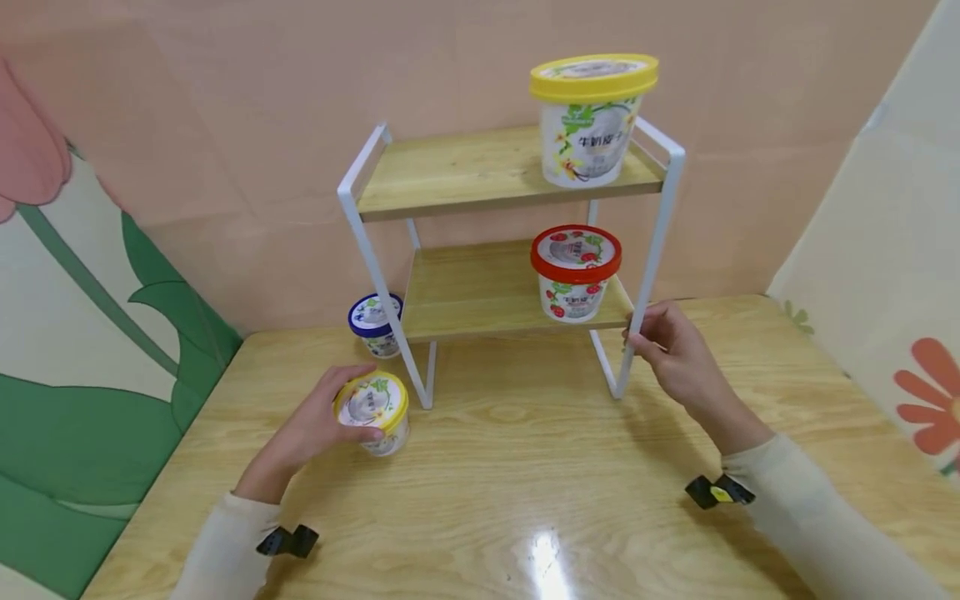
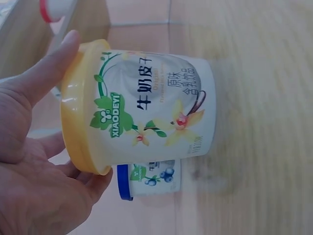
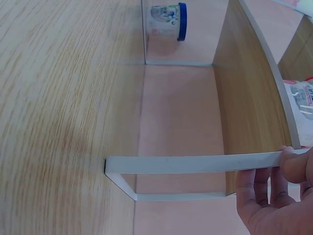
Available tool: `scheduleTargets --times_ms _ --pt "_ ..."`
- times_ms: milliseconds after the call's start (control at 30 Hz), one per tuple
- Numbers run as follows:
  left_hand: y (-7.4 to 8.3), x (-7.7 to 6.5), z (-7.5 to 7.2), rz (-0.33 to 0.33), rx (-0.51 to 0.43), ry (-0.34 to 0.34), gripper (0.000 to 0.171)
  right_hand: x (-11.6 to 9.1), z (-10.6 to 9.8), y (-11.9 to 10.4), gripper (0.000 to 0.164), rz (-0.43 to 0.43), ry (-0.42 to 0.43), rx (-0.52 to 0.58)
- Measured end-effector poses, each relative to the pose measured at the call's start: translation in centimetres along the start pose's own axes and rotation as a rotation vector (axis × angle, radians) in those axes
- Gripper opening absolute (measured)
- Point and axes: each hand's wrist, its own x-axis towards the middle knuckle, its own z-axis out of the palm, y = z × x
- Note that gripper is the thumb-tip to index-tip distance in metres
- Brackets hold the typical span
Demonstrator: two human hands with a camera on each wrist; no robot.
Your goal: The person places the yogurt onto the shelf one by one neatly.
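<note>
My left hand grips a yellow-lidded white paper tub round its lid, thumb on one side and fingers on the other. The tub is upright, low over the tabletop, just in front of the shelf's left leg. A white-framed two-tier shelf with wooden boards stands on the table. My right hand holds its right front leg, with thumb and fingers on either side of the metal near the lower board. Behind the held tub sits a blue-lidded tub, left of the shelf.
A red-lidded tub stands on the right of the lower board. Another yellow-lidded tub stands above it on the top board. The wooden table ends at a pink backdrop behind the shelf.
</note>
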Motion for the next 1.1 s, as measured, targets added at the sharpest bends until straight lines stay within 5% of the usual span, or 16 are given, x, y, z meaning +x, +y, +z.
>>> scheduleTargets --times_ms 500,767,1100 --pt "0.6 -1.7 0.7 0.074 0.004 -0.001 0.090 0.0 0.1 -0.1 0.019 0.011 0.002 -0.005" --pt "-0.6 -1.9 -0.3 0.112 -0.111 -0.071 0.104 0.1 0.1 -0.1 0.017 0.006 0.002 -0.004" --pt "-2.0 -1.4 -0.7 0.015 -0.127 -0.188 0.105 -0.1 0.0 0.0 0.017 -0.004 -0.006 -0.004"
